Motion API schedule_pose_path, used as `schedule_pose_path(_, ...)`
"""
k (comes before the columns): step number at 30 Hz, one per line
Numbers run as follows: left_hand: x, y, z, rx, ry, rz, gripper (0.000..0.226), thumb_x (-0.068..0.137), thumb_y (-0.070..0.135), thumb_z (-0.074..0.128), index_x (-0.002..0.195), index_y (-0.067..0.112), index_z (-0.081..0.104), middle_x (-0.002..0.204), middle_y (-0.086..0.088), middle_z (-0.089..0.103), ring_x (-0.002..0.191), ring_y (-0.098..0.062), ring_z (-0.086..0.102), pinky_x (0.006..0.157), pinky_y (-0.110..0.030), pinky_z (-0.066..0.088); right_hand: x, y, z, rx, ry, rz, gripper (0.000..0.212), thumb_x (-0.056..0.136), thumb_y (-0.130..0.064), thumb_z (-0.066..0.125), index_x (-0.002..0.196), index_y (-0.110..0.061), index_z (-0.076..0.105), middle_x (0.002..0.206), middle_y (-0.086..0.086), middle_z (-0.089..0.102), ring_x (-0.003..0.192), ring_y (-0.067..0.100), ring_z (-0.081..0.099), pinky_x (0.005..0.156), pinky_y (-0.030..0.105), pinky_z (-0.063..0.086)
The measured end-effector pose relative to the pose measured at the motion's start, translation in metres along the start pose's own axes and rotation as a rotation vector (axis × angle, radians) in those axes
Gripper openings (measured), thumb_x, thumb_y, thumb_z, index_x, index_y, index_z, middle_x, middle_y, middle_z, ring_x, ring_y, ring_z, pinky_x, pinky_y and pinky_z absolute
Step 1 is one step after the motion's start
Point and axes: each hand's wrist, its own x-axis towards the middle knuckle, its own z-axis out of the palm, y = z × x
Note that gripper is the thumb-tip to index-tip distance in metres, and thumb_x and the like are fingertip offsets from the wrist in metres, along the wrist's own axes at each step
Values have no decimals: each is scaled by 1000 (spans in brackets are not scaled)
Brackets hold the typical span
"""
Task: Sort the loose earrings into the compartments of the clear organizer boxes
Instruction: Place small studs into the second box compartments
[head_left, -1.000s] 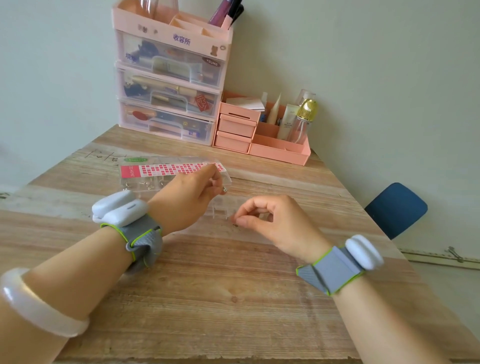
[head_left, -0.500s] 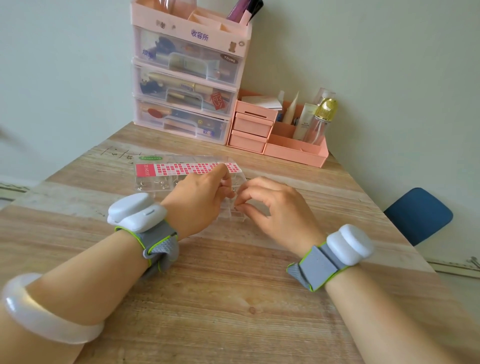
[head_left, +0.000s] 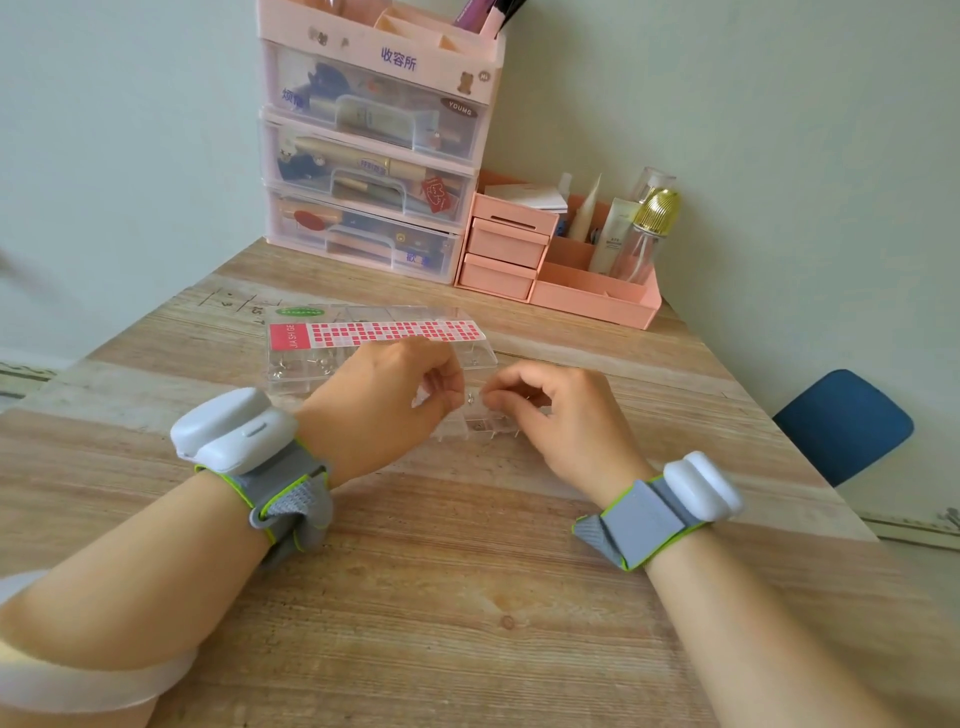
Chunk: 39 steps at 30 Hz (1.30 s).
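Pink "JIA SHI GE" label (head_left: 290, 335) on organizer box (head_left: 291, 364)

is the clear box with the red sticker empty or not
Not empty: several small metal earrings show through the clear organizer box at its left end.

Clear glossy plastic organizer box (head_left: 291, 364) w/ matt grainy wood table (head_left: 441, 597).
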Motion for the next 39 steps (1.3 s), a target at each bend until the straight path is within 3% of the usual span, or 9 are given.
schedule_pose_path(4, -2, 6, -1, 43, -67, 49, 5, 82, 21, 61, 78, 24, 59, 73, 19, 52, 72, 6, 46, 69, -2, 35, 2, 0, 0, 86, -12, 71, 4, 83, -22, 68, 82, -21, 72, 73, -5, 70, 66, 9, 61, 64, 20, 47)
schedule_pose_path(7, -2, 7, 3, 88, -55, 72, 4, 81, 21, 61, 79, 21, 64, 71, 17, 47, 70, 5, 43, 65, -8, 35, 2, 0, 0, 128, -14, 102, 4, 82, -22, 69, 81, -20, 72, 70, -7, 69, 61, 1, 58, 60, 13, 43)
schedule_pose_path(11, -1, 10, 6, 132, -25, 64, 6, 82, 20, 60, 80, 18, 65, 69, 17, 43, 68, -2, 42, 69, -20, 40, 2, -1, 1, 153, -16, 121, 3, 81, -23, 70, 79, -22, 72, 69, -7, 68, 59, 0, 57, 59, 16, 45)
schedule_pose_path(15, 0, 12, 5, 128, -35, 24, 4, 81, 22, 61, 79, 21, 65, 70, 17, 45, 71, -7, 48, 71, -22, 43, 2, -1, 1, 179, -17, 130, 3, 81, -22, 70, 78, -21, 71, 70, -3, 70, 63, 9, 62, 63, 25, 49)
schedule_pose_path(20, -1, 8, 2, 87, -28, -14, 3, 80, 23, 64, 79, 21, 65, 70, 16, 52, 67, 2, 48, 64, -12, 39, 1, -1, 2, 199, -29, 132, 3, 81, -21, 70, 78, -20, 71, 67, -6, 67, 59, 3, 58, 59, 16, 46)
schedule_pose_path(27, -1, 3, 2, 49, 87, -71, 11, 85, 11, 54, 89, 15, 65, 79, 3, 65, 73, -11, 58, 76, -29, 51, -3, -2, -1, 165, -87, 102, 15, 83, -29, 66, 74, -17, 70, 67, -8, 64, 59, 1, 55, 60, 19, 43)
schedule_pose_path(33, -1, 3, 2, 74, 30, -89, 19, 89, 14, 52, 100, 18, 67, 91, 3, 68, 78, -11, 62, 79, -23, 49, -3, -2, 0, 118, -141, 111, 12, 77, -31, 72, 71, -28, 63, 85, -4, 60, 56, -8, 46, 57, 15, 27)
schedule_pose_path(39, -1, 3, 3, 94, 11, -100, 17, 89, 17, 55, 98, 20, 68, 90, 2, 69, 77, -10, 59, 77, -22, 47, -2, -4, 0, 51, -190, 59, 13, 77, -24, 73, 69, -24, 63, 97, -1, 62, 73, -3, 48, 59, 10, 31)
